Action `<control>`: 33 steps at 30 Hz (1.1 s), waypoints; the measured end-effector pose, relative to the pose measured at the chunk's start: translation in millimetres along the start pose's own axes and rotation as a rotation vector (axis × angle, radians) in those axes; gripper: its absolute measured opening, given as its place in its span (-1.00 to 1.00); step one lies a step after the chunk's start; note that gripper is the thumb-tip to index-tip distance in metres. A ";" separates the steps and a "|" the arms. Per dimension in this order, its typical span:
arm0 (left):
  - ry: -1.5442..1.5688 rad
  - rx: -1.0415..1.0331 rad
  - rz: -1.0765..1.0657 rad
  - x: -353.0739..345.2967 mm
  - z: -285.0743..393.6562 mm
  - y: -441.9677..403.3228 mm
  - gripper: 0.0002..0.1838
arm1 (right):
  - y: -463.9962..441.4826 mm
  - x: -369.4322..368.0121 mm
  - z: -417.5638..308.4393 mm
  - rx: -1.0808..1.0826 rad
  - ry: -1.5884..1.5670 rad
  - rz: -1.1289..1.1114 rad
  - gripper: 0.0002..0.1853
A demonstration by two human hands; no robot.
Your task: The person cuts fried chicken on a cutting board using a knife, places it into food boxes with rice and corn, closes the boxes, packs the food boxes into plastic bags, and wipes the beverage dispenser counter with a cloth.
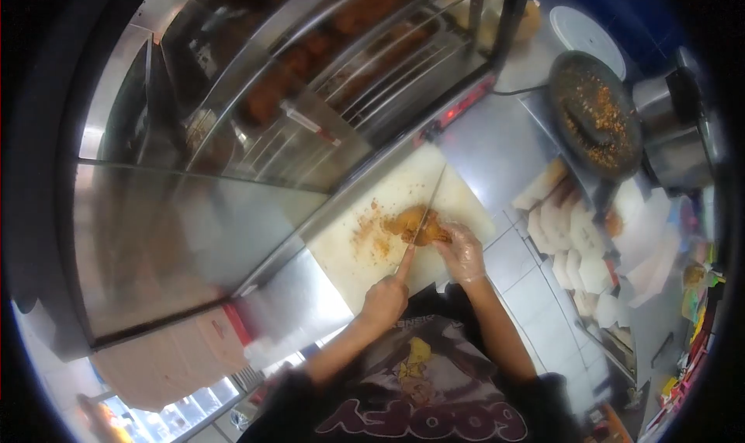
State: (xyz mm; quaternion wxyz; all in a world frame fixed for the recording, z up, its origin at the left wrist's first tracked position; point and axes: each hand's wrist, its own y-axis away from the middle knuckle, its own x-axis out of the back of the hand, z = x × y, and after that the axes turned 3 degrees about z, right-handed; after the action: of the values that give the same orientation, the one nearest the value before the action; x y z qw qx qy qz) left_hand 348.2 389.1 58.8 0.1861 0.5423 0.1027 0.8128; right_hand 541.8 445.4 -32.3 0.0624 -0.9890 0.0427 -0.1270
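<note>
My left hand (385, 302) is closed round the handle of a knife (434, 194). One finger stretches forward along the handle, and the blade lies across a piece of golden-brown fried chicken (403, 223). My right hand (463, 254), in a clear plastic glove, grips the near right end of the chicken. Underneath is a white cutting board (341, 269), with crumbs and brown smears left of the chicken. Where the blade meets the meat, I cannot tell how deep it sits.
A glass-fronted display cabinet (209, 233) with browned food on racks borders the board's far left side. Steel counter (497, 159) lies to the right, beside a dark stone-like pan (596, 115) holding crumbs. White paper bags (570, 233) stand at right.
</note>
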 end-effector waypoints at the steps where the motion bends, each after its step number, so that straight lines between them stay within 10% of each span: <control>1: 0.044 -0.003 0.022 -10.5 -2.3 -5.3 -0.01 | -4.2 3.3 -15.4 -0.040 0.001 -0.004 -0.60; 15: 0.091 -0.061 0.188 -15.0 8.3 -50.6 -0.03 | -9.0 12.3 -35.0 0.064 0.281 -0.106 -0.61; 21: 0.002 -0.070 0.232 5.1 22.8 7.5 -0.02 | 16.3 -2.0 13.9 -0.400 -0.501 0.146 -0.60; 33: -0.004 0.047 -0.010 -20.7 14.9 9.5 0.01 | 8.4 8.0 6.9 -0.153 -0.059 0.043 -0.68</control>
State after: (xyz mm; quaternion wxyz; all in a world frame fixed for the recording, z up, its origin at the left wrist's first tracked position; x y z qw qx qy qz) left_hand 367.2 371.4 50.6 0.1776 0.5477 0.1240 0.8082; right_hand 550.7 437.1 -38.1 -0.0094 -0.9931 0.0715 -0.0929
